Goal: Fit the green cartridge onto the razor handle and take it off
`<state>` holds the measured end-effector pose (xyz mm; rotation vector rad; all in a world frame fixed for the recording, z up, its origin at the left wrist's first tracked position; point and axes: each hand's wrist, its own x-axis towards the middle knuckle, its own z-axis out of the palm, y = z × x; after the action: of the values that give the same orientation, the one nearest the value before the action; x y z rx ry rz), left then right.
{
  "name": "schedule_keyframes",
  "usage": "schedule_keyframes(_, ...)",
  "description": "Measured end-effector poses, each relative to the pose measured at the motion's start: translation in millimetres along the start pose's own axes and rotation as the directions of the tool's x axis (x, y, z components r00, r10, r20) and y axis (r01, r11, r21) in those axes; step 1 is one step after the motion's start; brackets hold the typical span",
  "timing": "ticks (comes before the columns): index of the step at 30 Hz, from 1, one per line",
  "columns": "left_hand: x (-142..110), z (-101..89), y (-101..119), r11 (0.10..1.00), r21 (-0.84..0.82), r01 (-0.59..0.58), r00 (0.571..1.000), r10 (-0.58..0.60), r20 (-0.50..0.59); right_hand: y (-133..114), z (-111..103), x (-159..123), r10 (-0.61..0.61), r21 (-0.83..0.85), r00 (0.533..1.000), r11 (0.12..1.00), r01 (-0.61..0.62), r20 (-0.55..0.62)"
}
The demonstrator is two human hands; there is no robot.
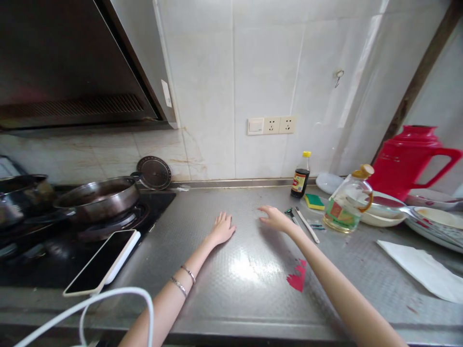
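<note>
My left hand (221, 229) lies palm down on the dimpled metal countertop (217, 289), fingers a little apart. To its right, my right hand (274, 218) seems to hover just over the counter, its fingers stretched leftward with nothing in them. Close by the right wrist are a dark-headed razor (291, 215), a slim white stick-like tool (307, 225) and small green pieces (317, 226). Behind these sit a yellow and green sponge (314, 202) and a dark sauce bottle (300, 177) with a yellow cap. A torn red scrap (297, 276) lies beside the right forearm.
At left, a steel pan (99, 200) stands on the black stove (47, 260), with a phone (103, 262) at its edge and a white cable (119, 290) in front. A glass jug (347, 205), red thermos (405, 161), dishes (434, 221) and white paper (421, 270) occupy the right.
</note>
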<state>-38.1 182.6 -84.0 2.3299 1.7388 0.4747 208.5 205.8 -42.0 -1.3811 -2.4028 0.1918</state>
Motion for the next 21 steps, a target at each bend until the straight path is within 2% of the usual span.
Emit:
schedule_keyframes(4, -2, -2.7, -5, 0.999, 0.029, 0.015, 1.0, -0.014, -0.021, -16, 29, 1, 0.026, -0.022, 0.998, 0.999, -0.027, -0.053)
schedule_keyframes(9, -4, -5.5, -8, 0.998, 0.054, 0.031, 0.999, -0.03, -0.024, -18, 51, -5, 0.05, -0.066, 0.994, 0.996, -0.056, -0.097)
schedule_keyframes(21, -3, -3.1, -8, 0.997, 0.078, 0.028, 0.999, -0.025, -0.039, -19, 51, -9, 0.087, -0.028, 0.993, 0.996, -0.09, -0.078)
